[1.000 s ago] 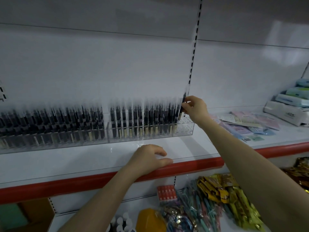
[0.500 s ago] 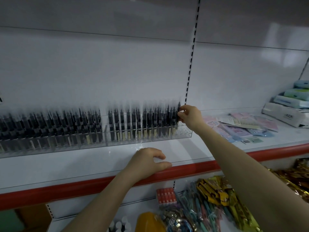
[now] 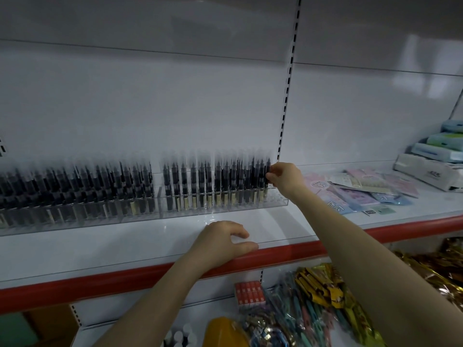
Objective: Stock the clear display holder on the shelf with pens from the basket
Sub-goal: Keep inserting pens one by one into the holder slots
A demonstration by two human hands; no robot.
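Note:
A long clear display holder [image 3: 278, 200] stands on the white shelf [image 3: 150, 241], packed with rows of upright dark pens [image 3: 200, 181]. My right hand [image 3: 284, 177] pinches the rightmost pen [image 3: 267, 169] at the holder's right end, the pen standing in its slot. My left hand [image 3: 223, 240] rests on the shelf's front edge, fingers curled, holding nothing. The basket is not in view.
The shelf has a red front strip [image 3: 288, 252]. Flat pastel packets [image 3: 355, 189] and stacked boxes [image 3: 433, 166] lie to the right. Below are a red box [image 3: 250, 295], bundled coloured items [image 3: 308, 309] and gold packets [image 3: 446, 269]. A slotted upright [image 3: 288, 78] runs up the back panel.
My right hand has lowered the pen down into the holder's right end. My left hand stays on the shelf edge.

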